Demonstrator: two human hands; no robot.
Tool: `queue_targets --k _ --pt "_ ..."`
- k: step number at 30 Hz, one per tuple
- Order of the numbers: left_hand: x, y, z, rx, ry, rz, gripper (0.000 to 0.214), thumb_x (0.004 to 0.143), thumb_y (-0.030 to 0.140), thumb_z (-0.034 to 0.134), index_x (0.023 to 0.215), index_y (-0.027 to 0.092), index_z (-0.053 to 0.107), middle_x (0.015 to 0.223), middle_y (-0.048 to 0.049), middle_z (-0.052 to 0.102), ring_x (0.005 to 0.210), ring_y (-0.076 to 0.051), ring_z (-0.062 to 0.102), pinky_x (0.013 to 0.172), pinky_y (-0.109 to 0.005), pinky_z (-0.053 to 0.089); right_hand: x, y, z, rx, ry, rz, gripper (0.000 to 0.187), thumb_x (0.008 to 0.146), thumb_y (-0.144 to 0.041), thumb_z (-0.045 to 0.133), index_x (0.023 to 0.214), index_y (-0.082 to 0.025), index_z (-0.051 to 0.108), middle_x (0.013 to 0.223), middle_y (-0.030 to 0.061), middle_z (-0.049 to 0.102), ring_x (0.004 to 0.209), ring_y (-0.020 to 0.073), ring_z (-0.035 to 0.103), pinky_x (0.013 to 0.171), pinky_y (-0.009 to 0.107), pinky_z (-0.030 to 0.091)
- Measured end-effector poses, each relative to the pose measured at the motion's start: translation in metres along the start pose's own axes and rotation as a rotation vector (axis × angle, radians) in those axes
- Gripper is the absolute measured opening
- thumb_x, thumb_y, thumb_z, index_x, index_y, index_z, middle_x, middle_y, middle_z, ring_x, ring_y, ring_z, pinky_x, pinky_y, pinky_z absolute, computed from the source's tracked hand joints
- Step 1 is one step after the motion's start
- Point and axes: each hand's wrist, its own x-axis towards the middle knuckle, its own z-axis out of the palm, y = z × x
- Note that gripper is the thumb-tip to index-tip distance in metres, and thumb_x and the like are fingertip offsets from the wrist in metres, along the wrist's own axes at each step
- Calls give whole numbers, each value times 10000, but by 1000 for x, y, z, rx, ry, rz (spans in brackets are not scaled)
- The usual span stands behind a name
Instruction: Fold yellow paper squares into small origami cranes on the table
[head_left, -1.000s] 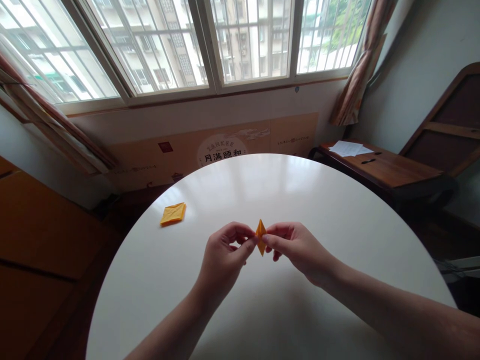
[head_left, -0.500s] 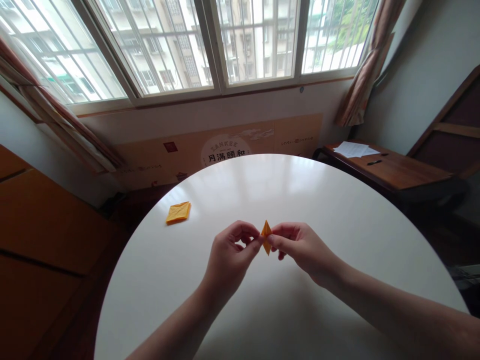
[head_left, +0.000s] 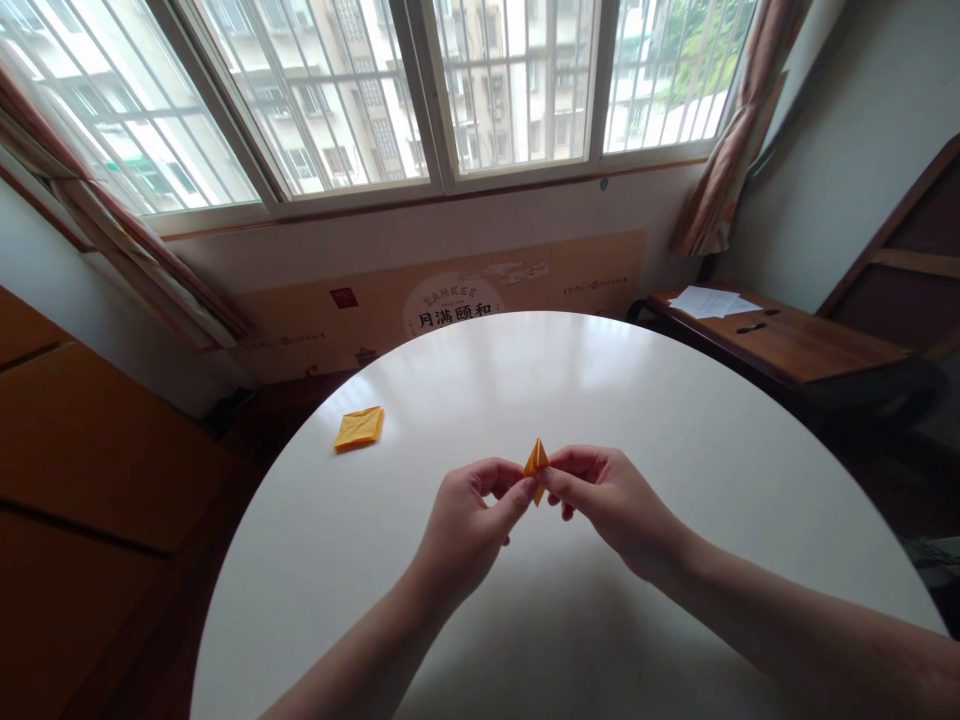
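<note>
A small folded piece of orange-yellow paper (head_left: 538, 457), pointed at top and bottom, is held up over the white table (head_left: 645, 400). My left hand (head_left: 480, 515) pinches its left side between thumb and fingers. From the right, my right hand (head_left: 600, 495) grips it too, the thumb across its front. The fingertips cover the middle of the paper. Farther off to the left, a flat square packet of yellow paper (head_left: 358, 429) lies on the table, apart from both hands.
Barred windows (head_left: 510, 90) and a printed cardboard panel (head_left: 450, 290) are beyond the table's rounded far edge. At the right, white sheets (head_left: 709, 302) lie on a brown wooden table (head_left: 825, 340). An orange-brown cabinet (head_left: 90, 450) stands at the left.
My left hand has shifted slightly right, its thumb now over the paper's lower front. The paper's upper point looks more opened out. The yellow packet stays where it was.
</note>
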Motion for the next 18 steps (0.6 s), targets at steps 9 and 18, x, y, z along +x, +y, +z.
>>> queue_targets --k 9,18 --pt "-1 3 -6 110 -30 24 298 874 417 656 803 139 734 676 -42 655 542 -114 504 447 -194 449 2 -1 3 -7 1 7 174 842 -328 712 862 -165 772 715 35 695 663 152 586 588 270 450" --pt "4 2 -6 -10 -2 0 274 808 392 699 796 118 699 665 -38 639 533 -116 519 419 -198 464 -2 -5 -1 -147 -59 -52 223 851 -379 719 831 -164 771 754 47 715 681 159 584 603 270 442"
